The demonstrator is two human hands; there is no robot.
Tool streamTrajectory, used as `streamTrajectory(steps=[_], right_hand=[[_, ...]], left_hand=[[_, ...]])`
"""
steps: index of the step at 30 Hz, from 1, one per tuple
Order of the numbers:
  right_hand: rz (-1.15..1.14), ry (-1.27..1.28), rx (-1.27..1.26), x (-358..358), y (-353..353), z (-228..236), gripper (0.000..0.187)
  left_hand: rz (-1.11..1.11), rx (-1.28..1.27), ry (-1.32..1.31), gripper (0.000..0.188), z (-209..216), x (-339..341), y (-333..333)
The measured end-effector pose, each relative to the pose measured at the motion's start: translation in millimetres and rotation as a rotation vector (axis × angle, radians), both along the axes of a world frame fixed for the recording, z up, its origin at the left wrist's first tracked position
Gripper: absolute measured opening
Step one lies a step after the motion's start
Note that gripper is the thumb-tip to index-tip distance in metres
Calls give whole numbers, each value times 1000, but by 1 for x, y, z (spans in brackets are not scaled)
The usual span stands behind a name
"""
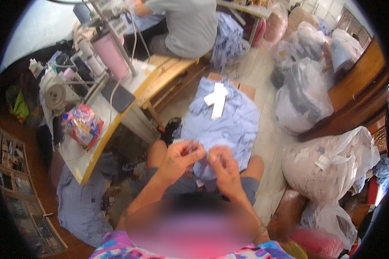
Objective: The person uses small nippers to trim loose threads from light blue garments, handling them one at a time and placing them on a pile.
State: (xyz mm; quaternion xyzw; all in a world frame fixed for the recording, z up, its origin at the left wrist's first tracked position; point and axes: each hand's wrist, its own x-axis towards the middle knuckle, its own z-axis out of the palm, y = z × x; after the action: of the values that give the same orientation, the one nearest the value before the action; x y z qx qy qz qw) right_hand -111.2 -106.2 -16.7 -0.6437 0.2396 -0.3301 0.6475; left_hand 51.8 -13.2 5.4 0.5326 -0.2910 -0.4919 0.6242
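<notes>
Over my lap and a support in front of me lies a pile of light blue cloth (235,114), apparently garments. White strips (218,103) of paper or fabric rest crosswise on its far part. Above the near edge of the pile, both my hands are close together. My left hand (181,159) is closed, with something small and dark red showing between its fingers, too unclear to name. Beside it, my right hand (224,168) has its fingers curled in a pinch. Motion blurs the right fingertips, and whatever they hold is hidden.
At left stands a sewing table (80,162) bearing a machine (60,95), a pink thread cone (110,54), a dark flat device (118,96) and a colourful packet (83,125). A co-worker (188,30) sits on a wooden bench (170,71). Stuffed plastic bags (304,97) line the right side.
</notes>
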Motion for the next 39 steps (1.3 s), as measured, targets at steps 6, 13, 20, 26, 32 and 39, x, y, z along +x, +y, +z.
streamTrajectory(steps=[6, 13, 20, 26, 32, 39], right_hand=[[149, -106, 271, -2, -6, 4, 25], [82, -149, 545, -10, 0, 10, 24], [110, -80, 368, -6, 5, 8, 22], [90, -187, 344, -1, 12, 14, 20], [123, -223, 426, 1, 12, 11, 21], [106, -197, 459, 7, 16, 14, 23]], left_hand=[[9, 21, 193, 19, 4, -6, 2], [73, -9, 107, 17, 10, -1, 5], [89, -235, -342, 19, -15, -15, -3], [32, -22, 270, 16, 3, -23, 6], [87, -27, 577, 15, 2, -31, 8], [177, 32, 302, 18, 5, -29, 20]])
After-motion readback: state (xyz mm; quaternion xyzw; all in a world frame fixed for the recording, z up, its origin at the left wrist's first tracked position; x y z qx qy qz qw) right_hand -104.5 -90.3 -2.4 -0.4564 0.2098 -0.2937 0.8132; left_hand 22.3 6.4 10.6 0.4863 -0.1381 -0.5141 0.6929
